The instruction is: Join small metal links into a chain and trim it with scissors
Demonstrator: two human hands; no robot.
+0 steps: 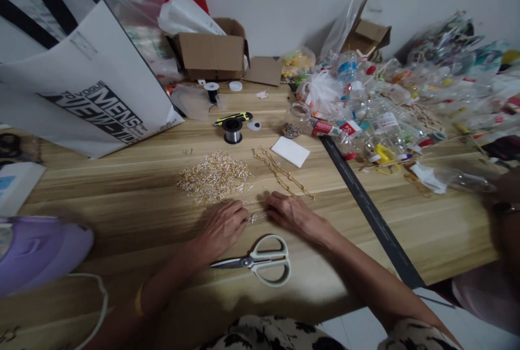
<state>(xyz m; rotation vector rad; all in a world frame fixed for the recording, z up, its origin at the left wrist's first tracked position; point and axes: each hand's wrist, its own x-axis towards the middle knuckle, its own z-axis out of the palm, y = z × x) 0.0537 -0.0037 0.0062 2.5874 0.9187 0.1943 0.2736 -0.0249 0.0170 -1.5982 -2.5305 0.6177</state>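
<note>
A short silver chain (257, 218) lies stretched between my two hands, just above the wooden tabletop's surface or on it. My left hand (227, 225) is closed, its fingertips at the chain's left end. The other end runs under the bent fingers of my right hand (293, 213), also closed. Knuckles hide the exact grip of both. Beyond my left hand spreads a heap of gold and silver pin-like pieces (217, 176). Gold beaded chains (284, 174) lie beyond my right hand. Scissors (271, 261) with pale handles rest nearer to me, blades pointing left.
Farther back are a wire spool (233, 131), a yellow utility knife (233, 118), a white card (291, 151) and a jar (298, 116). A black strip (365, 203) crosses the right side, near piled plastic bottles (385, 122). Left stand a paper bag (77, 95) and a purple appliance (44, 252).
</note>
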